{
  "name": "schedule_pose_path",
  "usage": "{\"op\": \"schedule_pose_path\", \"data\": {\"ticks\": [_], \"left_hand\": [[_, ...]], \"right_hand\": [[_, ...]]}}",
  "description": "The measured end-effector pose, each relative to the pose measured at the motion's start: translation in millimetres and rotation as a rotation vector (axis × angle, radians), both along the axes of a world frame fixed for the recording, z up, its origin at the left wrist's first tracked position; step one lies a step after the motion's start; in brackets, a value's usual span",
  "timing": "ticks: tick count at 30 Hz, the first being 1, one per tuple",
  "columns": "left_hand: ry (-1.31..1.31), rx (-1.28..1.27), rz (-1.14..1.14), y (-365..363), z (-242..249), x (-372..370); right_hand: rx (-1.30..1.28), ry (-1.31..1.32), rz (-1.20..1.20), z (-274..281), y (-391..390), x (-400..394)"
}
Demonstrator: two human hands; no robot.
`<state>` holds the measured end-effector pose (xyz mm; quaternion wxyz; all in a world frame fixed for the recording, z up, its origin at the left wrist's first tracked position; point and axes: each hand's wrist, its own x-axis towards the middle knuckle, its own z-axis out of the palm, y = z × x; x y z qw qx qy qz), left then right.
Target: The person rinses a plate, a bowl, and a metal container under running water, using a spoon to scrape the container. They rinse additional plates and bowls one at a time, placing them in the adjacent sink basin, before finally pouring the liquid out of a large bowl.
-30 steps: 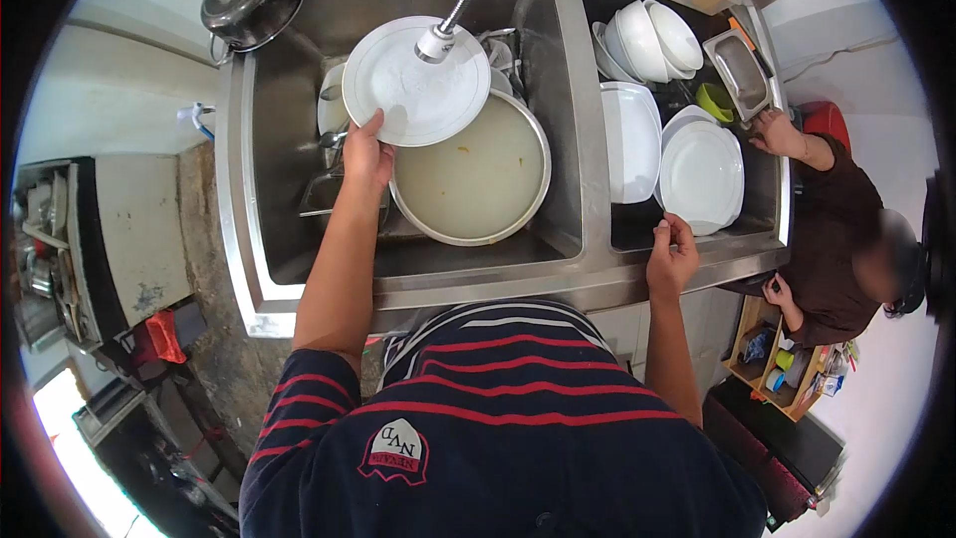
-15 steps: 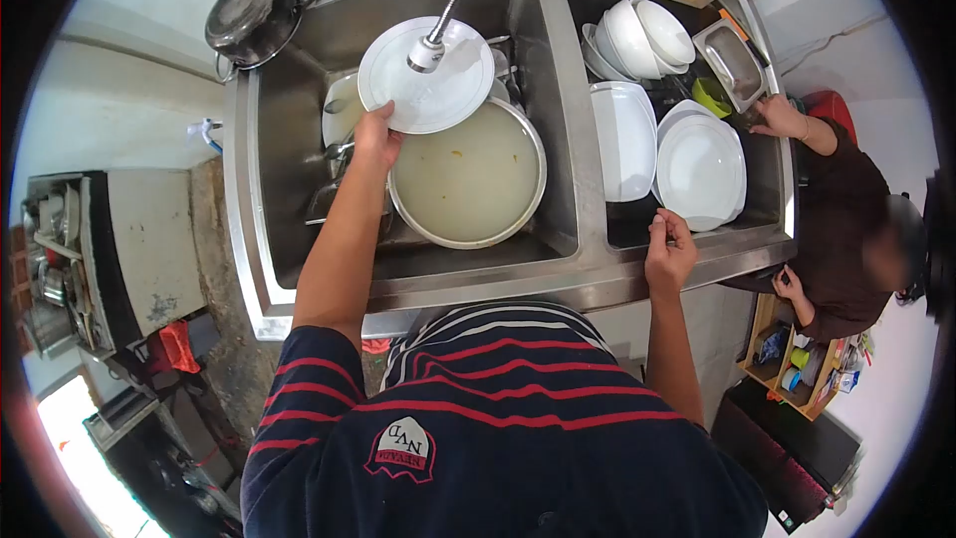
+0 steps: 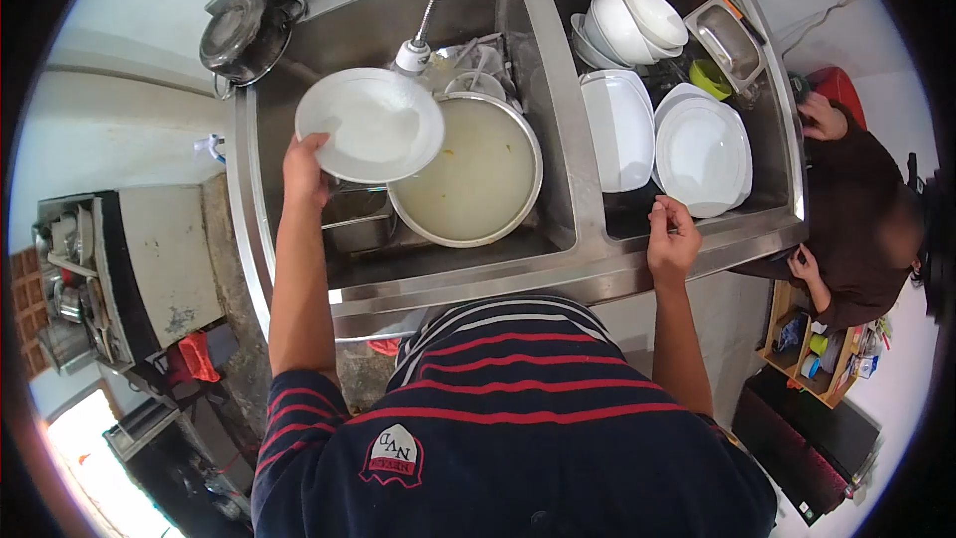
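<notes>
My left hand (image 3: 307,171) grips the rim of a white plate (image 3: 369,126), held in the left basin over the edge of a round pot (image 3: 483,179) of cloudy water. The faucet head (image 3: 412,56) hangs just behind the plate. Over the front rim of the right basin is my right hand (image 3: 673,232), its fingers curled together and nothing visible in them. Beyond it, a stack of white plates (image 3: 704,159) lies beside a rectangular white dish (image 3: 619,132). White bowls (image 3: 637,25) are nested behind them.
A dark pot (image 3: 237,40) sits at the left sink corner. A metal tray (image 3: 725,38) and a green cup (image 3: 709,79) are in the right basin's far side. Another person (image 3: 854,224) stands at the right, one hand near the sink edge.
My left hand has moved left and toward me with the plate, away from under the faucet head. The other person's upper hand has drawn back from the metal tray.
</notes>
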<state>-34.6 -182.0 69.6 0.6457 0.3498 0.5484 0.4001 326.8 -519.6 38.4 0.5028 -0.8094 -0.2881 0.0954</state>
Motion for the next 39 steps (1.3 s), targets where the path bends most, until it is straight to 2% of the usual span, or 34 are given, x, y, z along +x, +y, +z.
{"op": "schedule_pose_path", "data": {"ticks": [2,4,5,6,8,9,10,12,14,15,16,17,18,19,20,22,23,25,26,27,28,29,31,33,34,36,39], "left_hand": [[0.097,0.098,0.029,-14,10,-11],[0.469,0.507,-0.026,-28,23,-21],[0.575,0.569,0.018,-44,31,-17],[0.575,0.568,0.021,-50,30,-22],[0.632,0.871,0.139,-61,26,-30],[0.68,0.894,0.174,-70,32,-30],[0.674,0.891,0.173,-78,35,-33],[0.406,0.681,0.261,-96,36,-38],[0.247,0.519,0.317,-112,34,-39],[0.048,0.393,0.396,-122,42,-24],[-0.048,0.371,0.34,-126,34,-28],[-0.151,0.268,0.321,-131,25,-26],[-0.249,0.165,0.305,-136,17,-23],[-0.31,0.066,0.275,-140,12,-15],[-0.334,0.052,0.209,-149,8,-4],[-0.384,-0.036,0.168,-158,5,23],[-0.375,-0.033,0.125,-163,7,37],[-0.363,-0.018,0.063,-171,13,62],[-0.368,0.031,-0.036,-168,3,67],[-0.354,0.062,-0.169,-166,5,72],[-0.338,0.093,-0.299,-164,10,76],[-0.344,0.089,-0.299,-161,16,79],[-0.25,0.307,-0.507,-152,27,83],[-0.196,0.285,-0.507,-140,20,70],[-0.135,0.262,-0.506,-135,15,61],[-0.108,0.263,-0.45,-127,7,45],[-0.02,0.224,-0.393,-110,-6,18]], "right_hand": [[0.012,-0.026,0.006,0,1,0],[-0.007,0.039,-0.005,0,-1,1],[-0.007,0.038,-0.002,-1,0,1],[0.003,0.039,-0.018,-2,0,1],[0.012,0.038,-0.033,2,0,-1],[0.031,-0.028,-0.016,10,1,-6],[0.049,-0.097,-0.001,15,3,-11],[0.175,0.002,0.024,12,12,-27],[0.19,0.079,0.196,13,30,-48],[0.128,0.147,0.257,34,45,-68],[0.142,0.324,0.398,52,60,-83],[0.136,0.539,0.429,52,73,-97],[0.129,0.558,0.482,37,85,-107],[0.052,0.787,0.528,54,96,-112],[0.053,0.78,0.518,57,103,-113],[0.053,1.06,0.605,59,114,-111],[0.104,0.768,0.524,51,114,-113],[0.186,0.75,0.479,34,108,-101],[0.273,0.739,0.435,27,104,-91],[0.219,0.76,0.376,23,97,-76],[0.309,0.865,0.319,40,91,-66],[0.299,0.819,0.23,33,84,-48],[0.26,0.65,0.109,35,64,-4],[0.204,0.425,0.001,28,35,51],[0.063,0.327,-0.079,44,21,70],[0.148,0.225,-0.091,40,-8,119],[0.074,0.185,-0.121,34,-43,179]]}}
